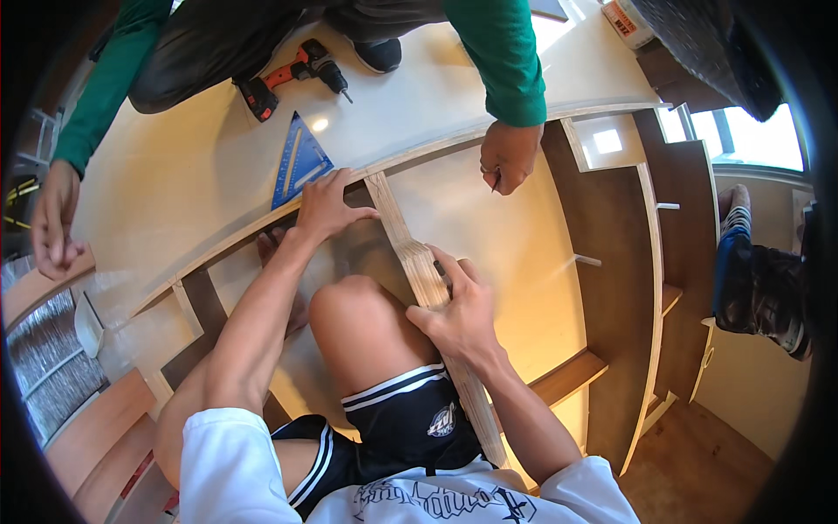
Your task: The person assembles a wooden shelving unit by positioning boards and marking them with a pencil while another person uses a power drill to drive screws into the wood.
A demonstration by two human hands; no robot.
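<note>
My right hand (460, 313) is closed round a plywood divider (424, 278) with a stepped, notched edge, its thumb on one side and its fingers on the other. The divider runs from my lap to a long plywood panel (417, 157) and meets it at the far end. Close to that joint, my left hand (330, 208) grips the long panel's edge. Its fingers lie over the top and its thumb stretches toward the divider. A blue triangular square (298, 163) lies just beyond the left hand.
Across the panel a person in green sleeves (515, 65) leans in, one hand (511, 157) holding a thin dark stick-like thing. A red and black cordless drill (297, 74) lies on the floor. Brown stepped panels (611, 262) stand at right, near another person's foot (790, 336).
</note>
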